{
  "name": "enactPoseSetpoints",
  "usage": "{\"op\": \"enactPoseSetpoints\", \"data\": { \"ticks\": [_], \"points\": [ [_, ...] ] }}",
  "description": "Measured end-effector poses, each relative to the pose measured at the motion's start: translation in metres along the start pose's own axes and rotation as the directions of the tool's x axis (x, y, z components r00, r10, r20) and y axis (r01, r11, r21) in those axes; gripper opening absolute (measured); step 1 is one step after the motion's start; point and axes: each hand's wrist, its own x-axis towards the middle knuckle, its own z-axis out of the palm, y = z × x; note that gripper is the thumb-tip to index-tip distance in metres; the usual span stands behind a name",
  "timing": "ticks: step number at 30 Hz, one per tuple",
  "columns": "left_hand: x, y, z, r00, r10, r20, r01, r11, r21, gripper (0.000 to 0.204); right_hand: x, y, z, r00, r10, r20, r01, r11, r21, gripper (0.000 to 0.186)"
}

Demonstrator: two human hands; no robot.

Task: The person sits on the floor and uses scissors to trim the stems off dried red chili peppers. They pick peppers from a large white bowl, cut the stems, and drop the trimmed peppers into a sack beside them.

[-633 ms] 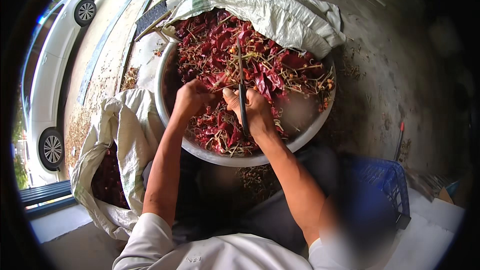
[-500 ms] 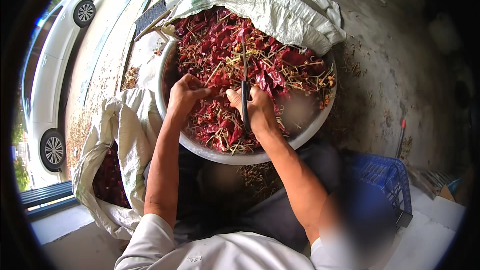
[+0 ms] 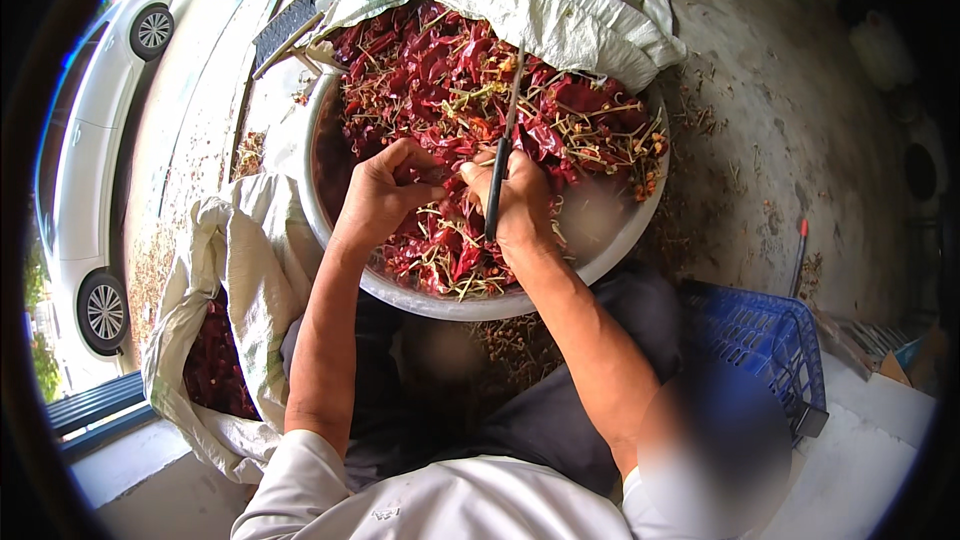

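- Dried red chillies: heaped in the round basin, against the white sack.
- Right hand: grip clamped on the black-handled tool, blade pointing forward.
- Left hand: over the heap, fingers bent; I cannot tell whether its grip is closed on anything.

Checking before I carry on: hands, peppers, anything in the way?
Right hand gripping black-handled blade; left hand at red peppers, hold unclear. Peppers heaped in basin. White sack covers far side, hands clear.
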Motion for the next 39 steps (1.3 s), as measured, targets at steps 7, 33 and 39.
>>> {"op": "enactPoseSetpoints", "data": {
  "ticks": [7, 33, 39],
  "points": [
    [-0.002, 0.01, -0.007, 0.983, -0.078, -0.167, 0.05, 0.985, -0.163, 0.019, 0.002, 0.004, -0.004, 0.994, -0.102, -0.047, 0.084, 0.953, -0.291, 0.031],
    [-0.016, 0.004, 0.0, 0.987, -0.122, 0.108, 0.151, 0.933, -0.327, 0.016, -0.016, -0.009, 0.007, 0.97, -0.133, 0.201, 0.081, 0.966, 0.244, 0.015],
    [-0.012, 0.002, -0.003, 0.969, -0.214, 0.121, 0.244, 0.891, -0.382, 0.027, -0.019, -0.018, 0.004, 0.955, -0.191, 0.227, 0.194, 0.981, 0.009, 0.018]
  ]
}}
